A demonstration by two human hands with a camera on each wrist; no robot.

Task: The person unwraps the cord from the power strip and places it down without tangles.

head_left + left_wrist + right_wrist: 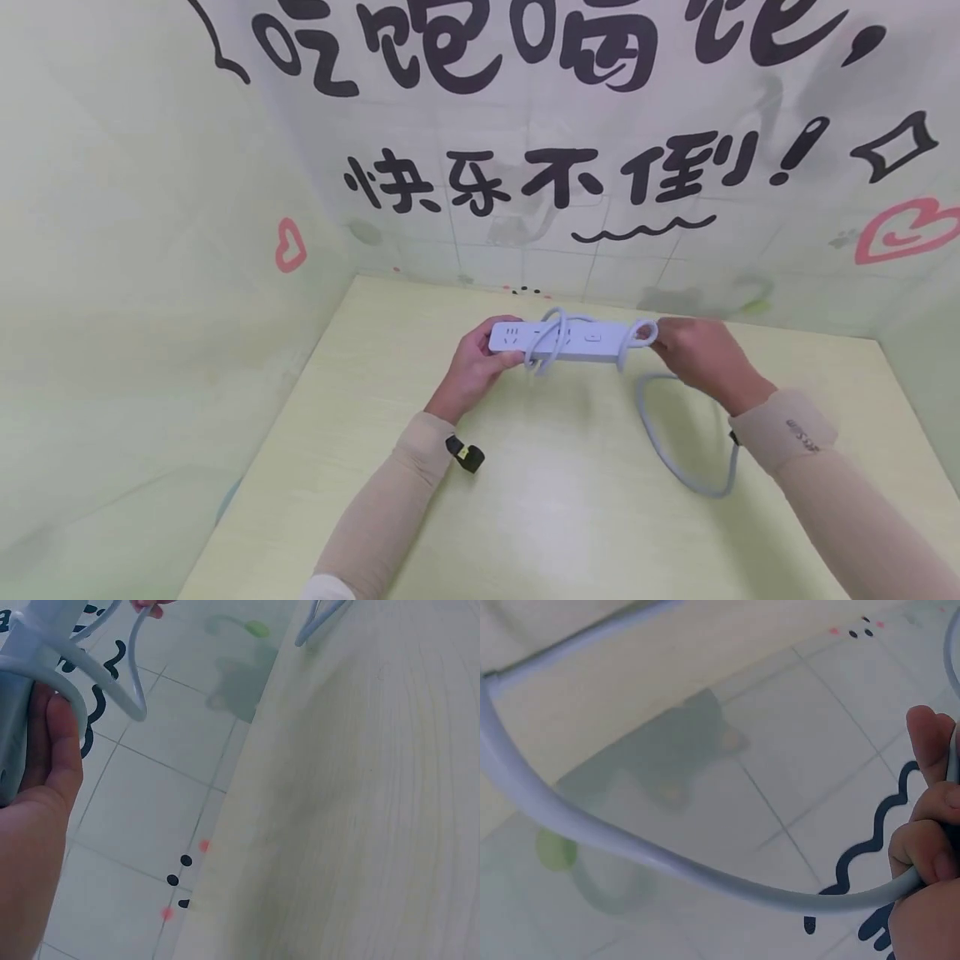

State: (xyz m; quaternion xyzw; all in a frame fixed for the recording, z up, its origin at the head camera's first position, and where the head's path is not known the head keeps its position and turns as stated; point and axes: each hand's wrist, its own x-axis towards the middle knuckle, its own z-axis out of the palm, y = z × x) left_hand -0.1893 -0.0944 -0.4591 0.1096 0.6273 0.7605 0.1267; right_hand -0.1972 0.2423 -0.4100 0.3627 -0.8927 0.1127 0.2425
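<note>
A white power strip [592, 340] is held up above the table, its socket face toward the head camera. My left hand [480, 358] grips its left end, thumb in front and fingers behind. Pale cord [553, 337] is looped around the strip's middle, and another loop passes near its right end. My right hand [697, 354] holds the cord just beyond that end; in the right wrist view its curled fingers [922, 847] close on the cord [705, 874]. From there a wide loop of cord [652, 433] hangs below the right hand.
The light wood-grain table [450, 533] lies beneath both hands. Behind it a wall sheet [480, 250] carries black lettering and pink hearts. A pale sheet [135, 333] borders the table's left side. Black wrist straps, one with a small block [468, 456], sit on the sleeves.
</note>
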